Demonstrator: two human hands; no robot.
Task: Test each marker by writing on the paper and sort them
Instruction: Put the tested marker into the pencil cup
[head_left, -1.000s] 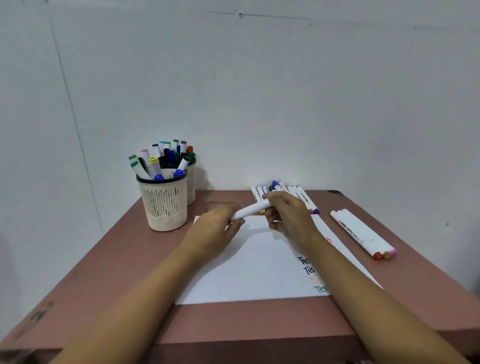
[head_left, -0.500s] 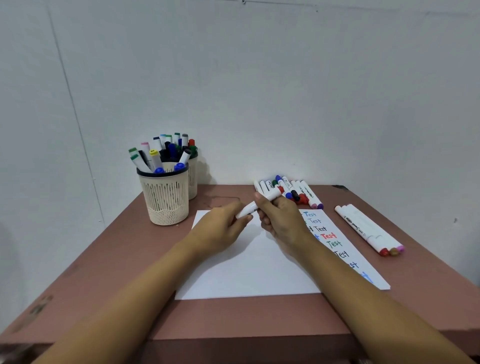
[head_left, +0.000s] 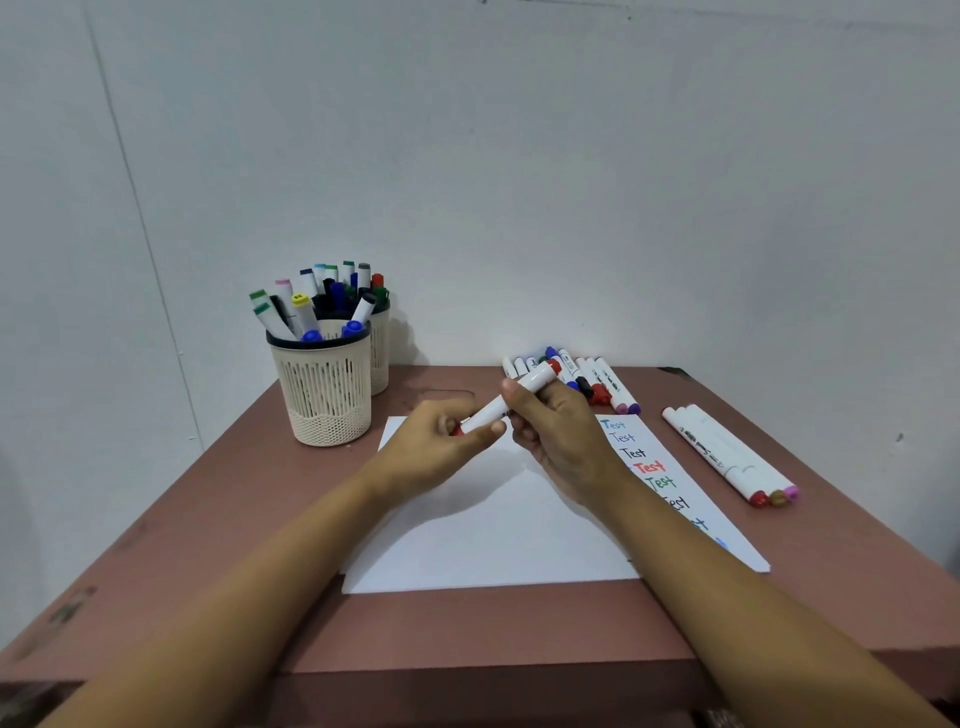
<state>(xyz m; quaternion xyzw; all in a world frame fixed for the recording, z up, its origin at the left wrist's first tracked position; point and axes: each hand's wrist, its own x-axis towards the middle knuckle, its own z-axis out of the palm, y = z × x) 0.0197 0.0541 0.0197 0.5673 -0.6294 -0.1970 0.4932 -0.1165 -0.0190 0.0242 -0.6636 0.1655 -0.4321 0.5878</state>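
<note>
Head-view fingers: fingertips (head_left: 492, 427) of the left hand (head_left: 441, 453) are pinching the red marker (head_left: 537, 378) at its lower cap; the right hand (head_left: 558, 436) is gripping the barrel.
Marker: hanging tilted at frame centre, over the paper (head_left: 483, 540) near its upper edge.
Risk: cap may be jerking free suddenly, streaking ink.

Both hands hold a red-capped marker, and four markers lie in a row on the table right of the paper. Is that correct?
Not four: the head view shows three markers lying right of the paper. The rest stands: the left hand and right hand hold the red-capped marker.
</note>
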